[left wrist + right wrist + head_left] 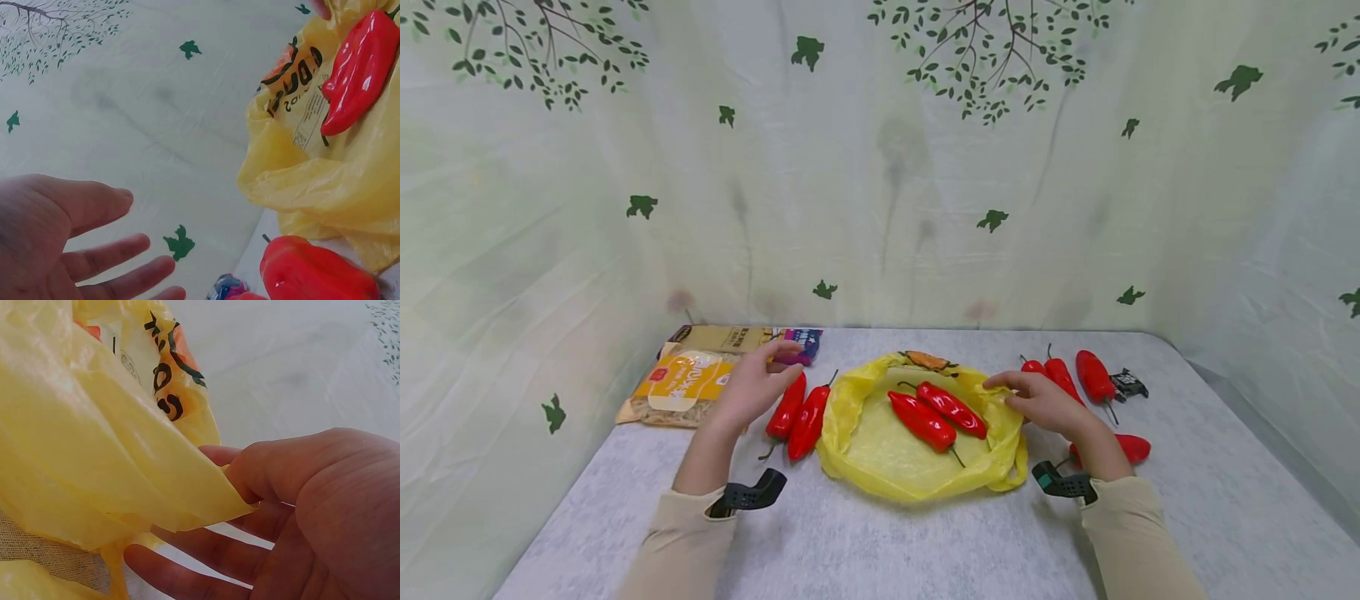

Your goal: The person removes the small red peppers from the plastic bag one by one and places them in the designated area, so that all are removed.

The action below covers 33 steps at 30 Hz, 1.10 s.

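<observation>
A yellow plastic bag (pixel 880 479) lies spread wide at the middle of the table, with two red peppers (pixel 922 421) inside it. My right hand (pixel 1043 402) pinches the bag's right rim between thumb and fingers, as the right wrist view shows up close. Left of the bag, my left hand (pixel 754 387) hovers with fingers extended and holds nothing. Two more red peppers (pixel 808 422) lie beneath and beside it, next to the bag. In the left wrist view, the left hand (pixel 81 244) has its fingers spread, apart from the pepper (pixel 315 272) below the bag.
Several red peppers (pixel 1094 377) lie at the right, one partly behind the right forearm. A small black packet (pixel 1129 384) is beside them. At the back left are an orange-labelled food pack (pixel 681 387) and a tan packet (pixel 718 337). A leaf-printed curtain (pixel 880 167) surrounds the table.
</observation>
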Motion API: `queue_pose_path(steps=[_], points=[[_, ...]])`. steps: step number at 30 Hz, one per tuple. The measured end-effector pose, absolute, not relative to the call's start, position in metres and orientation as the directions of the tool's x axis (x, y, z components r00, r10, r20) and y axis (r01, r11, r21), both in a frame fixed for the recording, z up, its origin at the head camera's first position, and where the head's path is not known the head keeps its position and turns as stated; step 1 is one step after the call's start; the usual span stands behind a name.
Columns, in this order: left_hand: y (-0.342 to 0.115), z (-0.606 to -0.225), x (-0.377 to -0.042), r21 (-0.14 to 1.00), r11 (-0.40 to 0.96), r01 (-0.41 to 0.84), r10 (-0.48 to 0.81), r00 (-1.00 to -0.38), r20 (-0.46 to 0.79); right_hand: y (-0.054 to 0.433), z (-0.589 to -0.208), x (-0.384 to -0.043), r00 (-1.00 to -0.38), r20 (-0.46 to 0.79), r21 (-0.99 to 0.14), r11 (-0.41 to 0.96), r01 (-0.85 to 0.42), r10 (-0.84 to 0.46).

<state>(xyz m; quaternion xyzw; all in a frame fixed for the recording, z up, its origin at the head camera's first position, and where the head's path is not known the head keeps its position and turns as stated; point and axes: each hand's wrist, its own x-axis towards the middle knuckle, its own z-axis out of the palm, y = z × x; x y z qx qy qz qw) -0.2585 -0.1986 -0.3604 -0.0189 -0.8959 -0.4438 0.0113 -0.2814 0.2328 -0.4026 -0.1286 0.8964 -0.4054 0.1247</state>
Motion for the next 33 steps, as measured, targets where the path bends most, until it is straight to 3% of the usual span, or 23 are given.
queue_pose_path(steps=[13,21,33], points=[[-0.176,-0.363,-0.257,0.768,0.602,0.219,0.109,-0.975,0.193,0.233,-0.400,-0.279,-0.938,-0.128,-0.761,0.638,-0.116,-0.323],[-0.160,-0.361,-0.254,0.767,0.601,0.226,0.120,-0.974,0.193,0.232,-0.396,-0.280,-0.937,-0.122,-0.745,0.654,-0.130,-0.326],[-0.145,-0.368,-0.251,0.769,0.564,0.301,0.240,-0.951,0.196,0.231,-0.400,-0.280,-0.939,-0.131,-0.751,0.650,-0.116,-0.319]])
